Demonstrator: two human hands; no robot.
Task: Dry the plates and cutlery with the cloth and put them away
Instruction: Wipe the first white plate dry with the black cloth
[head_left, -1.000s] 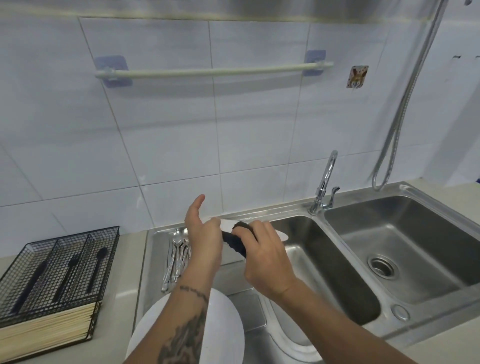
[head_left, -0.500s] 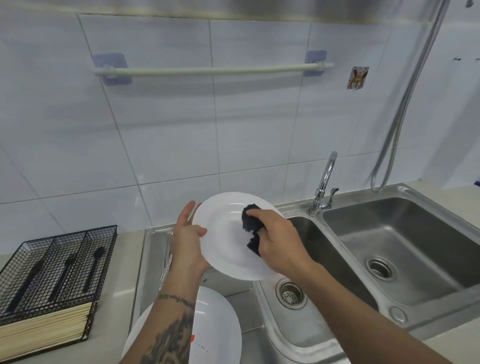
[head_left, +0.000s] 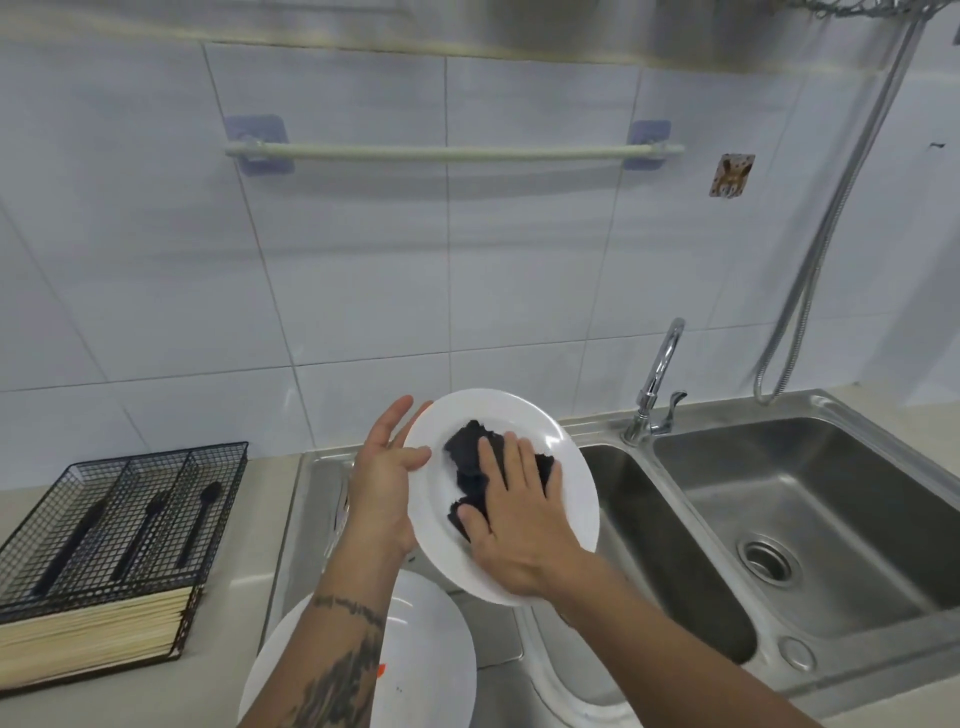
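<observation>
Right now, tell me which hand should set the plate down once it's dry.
Left, probably. The left hand already holds the plate by its rim, while the right hand lies flat, pressing the cloth on it.

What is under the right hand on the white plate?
A dark cloth lies under the right hand, pressed flat on the plate. The hand covers part of the cloth, so its full shape cannot be seen.

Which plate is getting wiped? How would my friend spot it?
Find the steel double sink. Over its left side, the left hand holds a tilted white plate by its rim. Unlike the second white plate lying lower down, it has a dark cloth pressed on it by the right hand.
</observation>
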